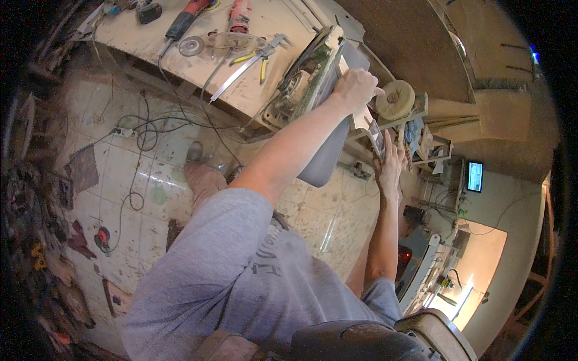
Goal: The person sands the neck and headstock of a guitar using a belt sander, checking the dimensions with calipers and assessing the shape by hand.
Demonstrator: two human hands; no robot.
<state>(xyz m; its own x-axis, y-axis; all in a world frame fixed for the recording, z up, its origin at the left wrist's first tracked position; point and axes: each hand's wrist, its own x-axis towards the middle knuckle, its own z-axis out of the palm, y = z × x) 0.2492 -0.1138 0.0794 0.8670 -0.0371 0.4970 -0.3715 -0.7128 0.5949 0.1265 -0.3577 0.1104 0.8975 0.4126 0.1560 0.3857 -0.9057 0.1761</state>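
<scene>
My left hand [356,89] is closed over a pale, wood-coloured flat piece [362,118], part of which shows below and above the fingers. Just beyond that piece's lower end, my right hand [390,161] has its fingers around a shiny grey flat piece [377,139]. Whether the two pieces are joined, I cannot tell. Both hands are at a machine with a long dark grey panel [322,162], rounded at its lower corner, under my left forearm. A yellowish round wheel [395,99] sits just right of my left hand.
On the dusty workbench [144,54] lie a caliper [247,67], yellow-handled pliers [263,67], a grey disc [191,46] and a corded power tool [188,18]. Cables [147,129] trail over the tiled floor. A lit screen [475,175] hangs at the right.
</scene>
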